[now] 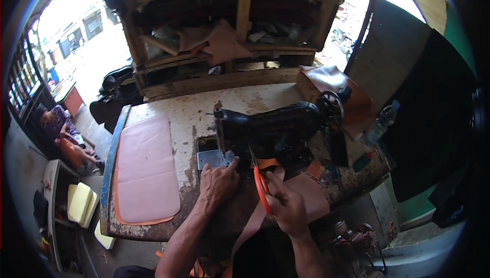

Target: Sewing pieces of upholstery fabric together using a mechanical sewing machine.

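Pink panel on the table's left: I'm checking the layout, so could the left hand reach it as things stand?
Probably yes: nothing visible blocks the way across the tabletop from the left hand to the pink panel.

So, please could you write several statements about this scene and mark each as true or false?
1. The right hand holds an orange-handled tool. True.
2. The left hand grips a second such tool. False: the left hand has its fingers at the shiny plate under the sewing machine.
3. A clear bottle is to the right of the sewing machine. True.
4. The large pink sheet lies right of the sewing machine. False: the large pink sheet lies left of it.
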Available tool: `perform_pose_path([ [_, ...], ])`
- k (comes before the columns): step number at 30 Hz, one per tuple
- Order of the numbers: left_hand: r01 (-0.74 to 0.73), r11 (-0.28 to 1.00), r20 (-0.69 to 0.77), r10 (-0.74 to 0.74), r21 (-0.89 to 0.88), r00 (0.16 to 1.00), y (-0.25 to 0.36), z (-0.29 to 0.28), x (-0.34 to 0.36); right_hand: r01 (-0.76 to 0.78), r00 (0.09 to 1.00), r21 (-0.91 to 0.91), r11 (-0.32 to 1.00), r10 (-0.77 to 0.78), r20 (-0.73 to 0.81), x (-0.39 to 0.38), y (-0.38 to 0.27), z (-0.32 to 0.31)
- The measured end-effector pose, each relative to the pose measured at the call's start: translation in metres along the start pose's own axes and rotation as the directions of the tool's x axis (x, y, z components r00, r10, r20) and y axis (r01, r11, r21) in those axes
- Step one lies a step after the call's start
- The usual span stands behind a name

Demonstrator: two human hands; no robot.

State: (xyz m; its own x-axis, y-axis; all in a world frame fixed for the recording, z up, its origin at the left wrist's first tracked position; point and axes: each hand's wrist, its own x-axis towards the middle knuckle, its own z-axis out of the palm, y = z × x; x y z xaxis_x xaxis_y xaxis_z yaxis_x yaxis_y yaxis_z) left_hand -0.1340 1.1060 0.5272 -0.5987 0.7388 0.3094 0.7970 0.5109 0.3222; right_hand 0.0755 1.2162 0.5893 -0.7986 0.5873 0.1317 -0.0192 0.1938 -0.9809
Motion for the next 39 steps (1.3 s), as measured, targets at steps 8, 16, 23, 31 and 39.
perform_pose_path([
  [8, 0.032, 0.999, -0.059, -0.034, -0.038, 0.998, 0.005, -0.006, -0.006, -0.027, 0.796, -0.511, 0.859, -0.291, -0.531, -0.011, 0.008, -0.148],
  [16, 0.163, 0.985, 0.015, -0.163, -0.053, 0.987, 0.119, 0.005, -0.065, -0.425, 0.876, -0.782, 0.456, -0.011, -0.482, 0.099, 0.07, -0.227],
  [23, 0.185, 0.931, -0.13, -0.235, -0.314, 0.963, 0.129, -0.008, -0.096, 0.027, 0.774, -0.73, 0.683, -0.476, -0.417, 0.03, 0.023, -0.154],
  [31, 0.313, 0.721, 0.051, -0.361, -0.619, 0.931, 0.176, -0.056, -0.22, -0.404, 0.906, 0.405, 0.82, 0.298, 0.301, -0.126, 0.014, 0.005],
  [39, 0.503, 0.346, 0.376, -0.373, -0.792, 0.848, 0.149, -0.097, -0.303, -0.439, 0.887, 0.586, 0.681, 0.225, 0.402, -0.127, -0.034, 0.001],
])
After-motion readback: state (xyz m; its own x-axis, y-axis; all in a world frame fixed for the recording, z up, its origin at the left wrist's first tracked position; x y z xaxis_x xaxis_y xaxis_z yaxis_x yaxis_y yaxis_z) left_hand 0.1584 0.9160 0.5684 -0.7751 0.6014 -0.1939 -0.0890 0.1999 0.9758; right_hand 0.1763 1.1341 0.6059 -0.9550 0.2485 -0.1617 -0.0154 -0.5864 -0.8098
